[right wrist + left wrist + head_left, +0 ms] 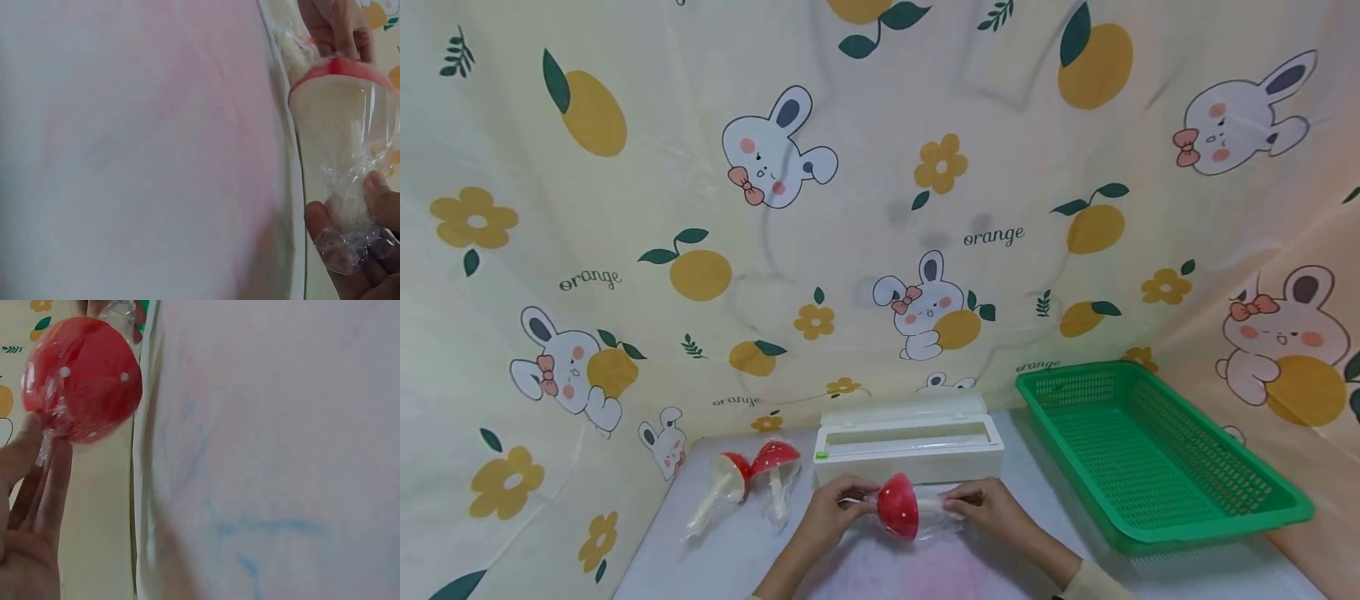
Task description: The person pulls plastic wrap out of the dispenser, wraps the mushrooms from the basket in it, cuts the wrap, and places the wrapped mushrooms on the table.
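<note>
A toy mushroom (897, 507) with a white-dotted red cap and a pale stem lies sideways between both hands, wrapped in clear film. My left hand (841, 507) pinches the film at the cap's top, thumb against fingers; the left wrist view shows the bunched film (49, 440) there. My right hand (988, 507) holds the stem end between thumb and fingers, and in the right wrist view crumpled film (353, 247) bunches around the stem. Just behind the hands stands a white cling-film dispenser (917, 468) with its lid (902, 408) raised.
Two more film-wrapped red-capped mushrooms, one nearer the left edge (726, 482) and one beside it (777, 460), lie on the white table (662, 546). A green plastic basket (1217, 533) stands at the right. Patterned cloth (865, 208) hangs behind.
</note>
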### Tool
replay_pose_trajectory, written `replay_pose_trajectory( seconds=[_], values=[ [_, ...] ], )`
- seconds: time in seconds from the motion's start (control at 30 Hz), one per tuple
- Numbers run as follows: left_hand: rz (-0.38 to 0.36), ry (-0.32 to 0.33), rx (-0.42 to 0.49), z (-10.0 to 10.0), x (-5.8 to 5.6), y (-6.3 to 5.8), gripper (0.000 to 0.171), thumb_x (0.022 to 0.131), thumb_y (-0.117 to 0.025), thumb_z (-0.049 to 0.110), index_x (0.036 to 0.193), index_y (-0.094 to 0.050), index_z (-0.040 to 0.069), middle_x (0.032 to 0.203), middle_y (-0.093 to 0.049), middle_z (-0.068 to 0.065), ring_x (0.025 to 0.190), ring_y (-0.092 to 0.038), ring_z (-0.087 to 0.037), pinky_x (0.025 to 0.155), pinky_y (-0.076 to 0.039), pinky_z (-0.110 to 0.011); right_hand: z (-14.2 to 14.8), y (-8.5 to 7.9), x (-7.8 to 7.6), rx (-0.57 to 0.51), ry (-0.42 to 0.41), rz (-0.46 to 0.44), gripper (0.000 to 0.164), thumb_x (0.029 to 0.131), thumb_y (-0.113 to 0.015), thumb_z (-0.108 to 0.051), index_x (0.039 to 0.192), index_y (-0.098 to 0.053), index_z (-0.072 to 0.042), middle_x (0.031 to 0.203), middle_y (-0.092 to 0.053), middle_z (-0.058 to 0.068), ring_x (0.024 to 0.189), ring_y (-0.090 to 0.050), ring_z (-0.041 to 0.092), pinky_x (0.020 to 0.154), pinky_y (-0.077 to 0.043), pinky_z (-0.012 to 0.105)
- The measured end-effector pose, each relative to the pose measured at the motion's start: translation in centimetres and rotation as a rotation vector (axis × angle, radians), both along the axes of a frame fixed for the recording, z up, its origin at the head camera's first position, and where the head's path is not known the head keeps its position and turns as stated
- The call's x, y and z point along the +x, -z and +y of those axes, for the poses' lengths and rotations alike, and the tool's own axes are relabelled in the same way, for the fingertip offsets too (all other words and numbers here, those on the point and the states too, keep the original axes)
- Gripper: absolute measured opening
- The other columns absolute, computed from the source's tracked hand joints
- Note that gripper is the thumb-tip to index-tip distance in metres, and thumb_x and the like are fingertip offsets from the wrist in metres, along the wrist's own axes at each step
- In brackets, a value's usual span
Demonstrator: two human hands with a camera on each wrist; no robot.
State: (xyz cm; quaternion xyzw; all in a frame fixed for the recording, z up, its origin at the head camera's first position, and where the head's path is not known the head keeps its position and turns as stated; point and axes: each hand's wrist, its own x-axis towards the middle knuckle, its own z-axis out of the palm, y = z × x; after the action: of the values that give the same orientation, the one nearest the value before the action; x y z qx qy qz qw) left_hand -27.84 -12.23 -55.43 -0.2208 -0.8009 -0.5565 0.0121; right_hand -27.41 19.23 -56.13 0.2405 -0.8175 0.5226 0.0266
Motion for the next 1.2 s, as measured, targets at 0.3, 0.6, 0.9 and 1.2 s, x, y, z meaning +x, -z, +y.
replay_pose_trajectory(
  seconds=[0.3,0.6,0.9,1.2],
  values=[
    [-0.064,-0.088,-0.027,0.0,0.0,-0.3,0.014,0.084,-0.080,0.023,0.096,-0.075,0.019,0.093,-0.074,0.005,0.079,-0.069,-0.013,0.069,-0.058,-0.024,-0.3,-0.8,0.3,0.102,0.014,-0.054,0.024,0.095,-0.069,-0.027,0.111,-0.077,-0.011,0.103,-0.076,0.001,0.081,-0.063,0.004,0.068,-0.054,0.021],
    [0.012,-0.145,-0.015,0.2,0.2,-0.3,0.018,0.092,-0.073,0.022,0.106,-0.063,0.017,0.094,-0.069,0.001,0.083,-0.066,-0.012,0.070,-0.055,-0.025,0.3,-0.8,0.7,0.120,-0.019,-0.011,0.045,0.082,-0.083,-0.029,0.122,-0.070,-0.012,0.119,-0.070,0.006,0.104,-0.066,0.015,0.085,-0.054,0.024],
    [-0.064,-0.111,-0.001,0.9,0.5,-0.6,0.014,0.095,-0.067,0.009,0.108,-0.066,0.014,0.113,-0.062,-0.006,0.089,-0.067,-0.018,0.067,-0.058,-0.030,0.3,-0.4,1.0,0.101,0.132,0.091,0.025,0.083,-0.082,-0.024,0.103,-0.077,-0.012,0.103,-0.075,0.005,0.081,-0.069,0.005,0.069,-0.057,0.022],
    [-0.047,-0.009,0.050,0.8,0.7,-0.7,0.020,0.095,-0.070,0.025,0.114,-0.068,0.018,0.118,-0.064,-0.005,0.100,-0.066,-0.018,0.081,-0.057,-0.025,0.3,-0.4,1.2,0.043,0.176,0.063,0.009,0.086,-0.079,-0.015,0.094,-0.080,-0.011,0.089,-0.077,0.002,0.071,-0.070,0.005,0.062,-0.057,0.022]
  ],
)
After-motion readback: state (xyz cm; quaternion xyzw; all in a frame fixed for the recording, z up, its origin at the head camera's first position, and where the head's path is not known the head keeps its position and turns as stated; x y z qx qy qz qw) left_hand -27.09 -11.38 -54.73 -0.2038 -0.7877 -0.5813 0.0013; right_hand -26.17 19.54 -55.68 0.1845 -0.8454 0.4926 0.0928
